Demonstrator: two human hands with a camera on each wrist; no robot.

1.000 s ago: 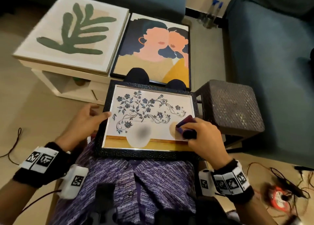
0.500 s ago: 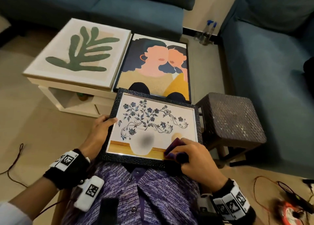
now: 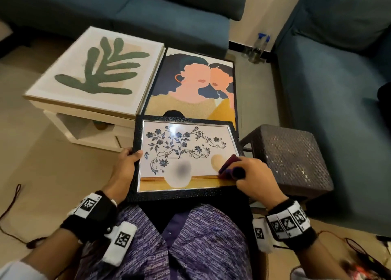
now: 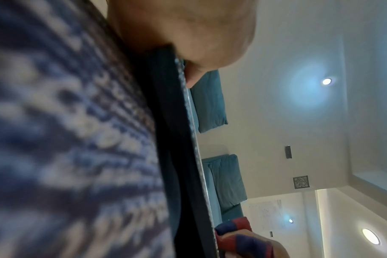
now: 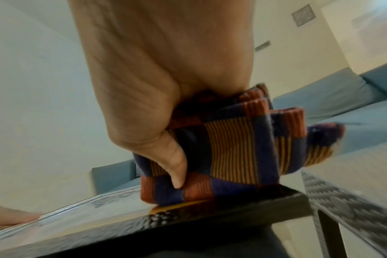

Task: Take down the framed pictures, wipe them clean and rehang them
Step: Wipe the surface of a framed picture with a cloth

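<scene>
A black-framed picture of blue flowers in a white vase (image 3: 186, 152) lies on my lap. My left hand (image 3: 129, 159) grips its left edge, thumb on the frame (image 4: 194, 76). My right hand (image 3: 251, 178) holds a folded cloth with blue, orange and red stripes (image 3: 229, 169) (image 5: 232, 153) pressed on the glass at the lower right corner. The cloth (image 4: 239, 233) also shows in the left wrist view. Two more pictures lie ahead: a green leaf print in a pale frame (image 3: 99, 72) and a portrait of two figures in a dark frame (image 3: 196, 85).
The leaf print rests on a low white table (image 3: 84, 127). A dark woven stool (image 3: 294, 154) stands right of my lap. Blue sofas run along the back (image 3: 148, 10) and right (image 3: 338, 89). Two spray bottles (image 3: 257, 46) stand in the corner. Cables (image 3: 12, 205) trail on the floor.
My right hand slid the cloth across the lower part of the glass, to the left and back to the lower right corner. My head view rose and shifted. The left hand kept its grip.
</scene>
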